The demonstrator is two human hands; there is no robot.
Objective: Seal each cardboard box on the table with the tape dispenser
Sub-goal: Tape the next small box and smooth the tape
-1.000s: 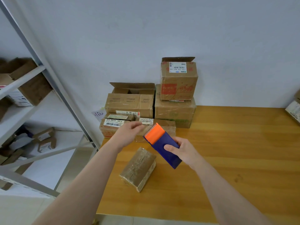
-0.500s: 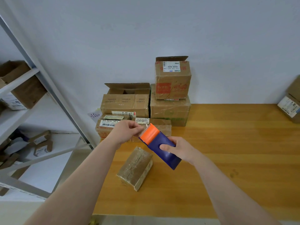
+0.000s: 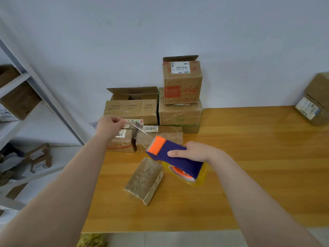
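Holding tape (image 3: 138,128) stretched from the tape dispenser (image 3: 170,157) clasped in the right grip (image 3: 194,152) to the pinching left grip (image 3: 109,126), readying to seal the box (image 3: 144,180) on the near tabletop (image 3: 249,157), probably needing lowering onto its seam next.

We see a table (image 3: 249,157) of smooth, glossy varnished wood across the lower right of the frame. At centre, a small box (image 3: 144,180) of brown cardboard shines under wrinkled clear tape. Beside it, the tape dispenser (image 3: 176,157) is smooth, fairly matt plastic over a glossy, yellowish tape roll (image 3: 199,180). A clear, shiny strip of tape (image 3: 137,126) stretches up and left. Behind are stacked boxes (image 3: 181,82) of matt cardboard, one with a paper label (image 3: 180,67). At left, the shelf (image 3: 53,104) looks like painted metal.
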